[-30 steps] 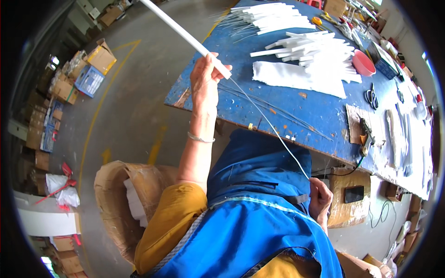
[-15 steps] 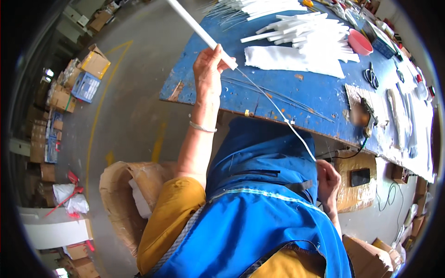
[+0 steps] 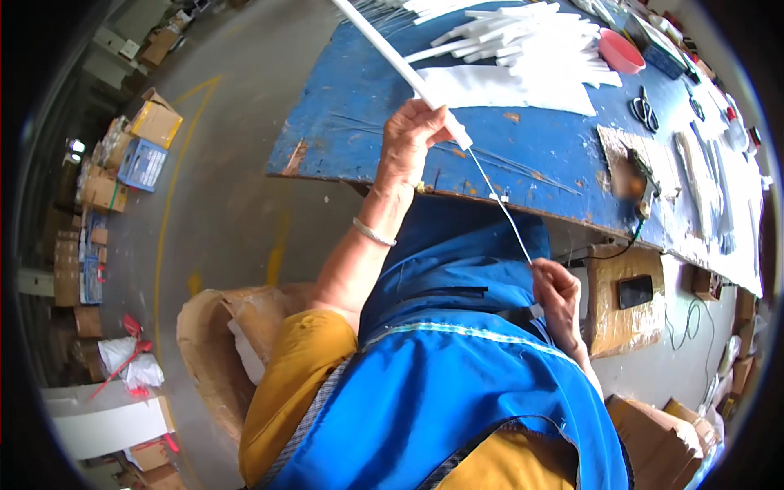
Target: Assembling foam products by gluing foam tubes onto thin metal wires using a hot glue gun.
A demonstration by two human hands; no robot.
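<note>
My left hand [image 3: 415, 139] grips a long white tube [image 3: 392, 57] near its lower end, raised over the front edge of the blue worktable [image 3: 351, 139]. A thin metal wire [image 3: 498, 204] runs out of the tube's end down to my right hand [image 3: 557, 292], which pinches the wire's lower end close to my blue apron. A silver bangle sits on my left wrist. A pile of cut white tubes [image 3: 523, 41] lies on the table beyond the left hand.
A red bowl [image 3: 621, 51], scissors [image 3: 643, 110] and strips of white material lie further along the table. Cardboard boxes [image 3: 155, 122] and a blue crate [image 3: 143, 163] stand on the concrete floor at left. A fabric-lined basket [image 3: 212, 343] sits beside my seat.
My left hand with the white tube has shifted slightly along the table edge. My right hand has come up a little with the wire, which still runs between the two hands.
</note>
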